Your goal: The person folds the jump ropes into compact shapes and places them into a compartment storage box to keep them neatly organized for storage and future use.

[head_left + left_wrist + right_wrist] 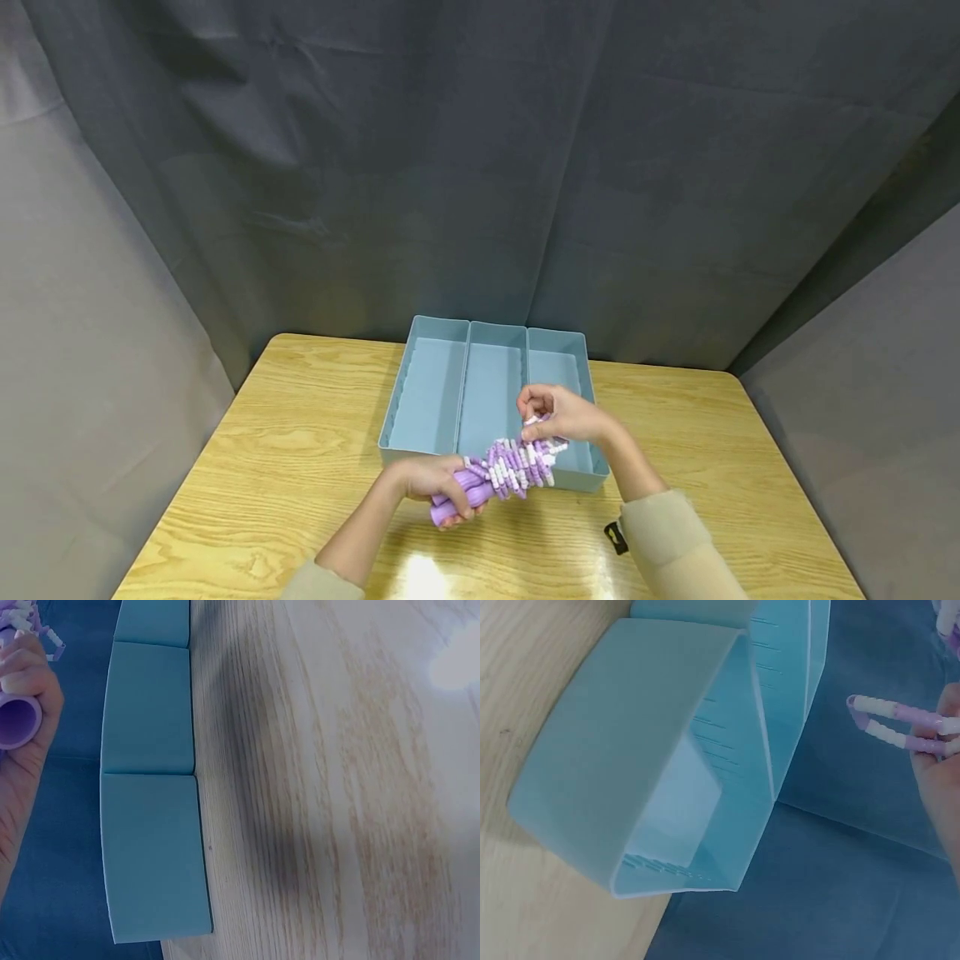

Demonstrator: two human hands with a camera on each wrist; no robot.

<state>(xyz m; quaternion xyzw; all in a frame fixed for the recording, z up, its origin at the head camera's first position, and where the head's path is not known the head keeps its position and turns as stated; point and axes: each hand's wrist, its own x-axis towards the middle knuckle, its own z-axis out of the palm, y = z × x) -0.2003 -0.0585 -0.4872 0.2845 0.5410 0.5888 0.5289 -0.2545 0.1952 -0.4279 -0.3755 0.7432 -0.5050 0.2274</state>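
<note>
We face a table [300, 450] with a curtain [450, 167] behind it. Toward its far edge stand three trays [491, 387], side by side. By their near side is a rope [513, 467], its handles [480, 495] in our left hand [437, 481], its farther end in our right hand [562, 415]. To its right, beside our right sleeve [663, 529], a clip-like object [616, 538] lies on the table.

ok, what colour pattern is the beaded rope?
White and light purple segments alternating along the beaded rope; clearest in the right wrist view.
</note>
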